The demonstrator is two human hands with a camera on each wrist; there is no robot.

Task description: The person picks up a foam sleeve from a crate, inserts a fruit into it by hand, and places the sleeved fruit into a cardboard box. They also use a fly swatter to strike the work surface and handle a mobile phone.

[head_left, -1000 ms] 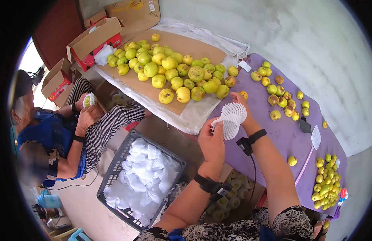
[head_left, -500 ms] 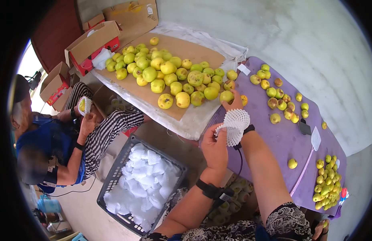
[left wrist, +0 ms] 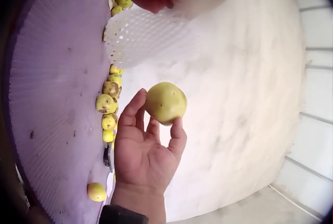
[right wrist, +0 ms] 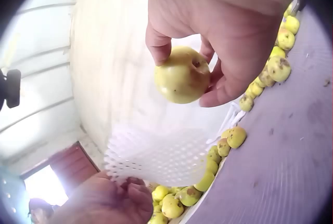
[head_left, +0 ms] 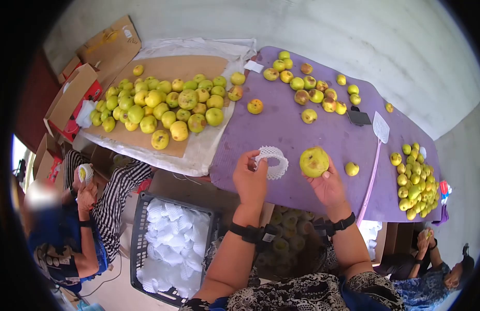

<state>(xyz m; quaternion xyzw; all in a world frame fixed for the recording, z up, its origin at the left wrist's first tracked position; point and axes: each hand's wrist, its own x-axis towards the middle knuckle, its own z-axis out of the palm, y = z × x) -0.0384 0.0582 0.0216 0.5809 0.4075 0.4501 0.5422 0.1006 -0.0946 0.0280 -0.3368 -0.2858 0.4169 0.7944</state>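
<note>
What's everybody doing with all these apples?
Someone at the purple table is holding a yellow-green apple in the right hand and an empty white foam net in the left hand. The apple isn't in the net. A person in blue has another apple with white netting around it. More apples lie on the cardboard, and a dark crate is full of white nets.
</note>
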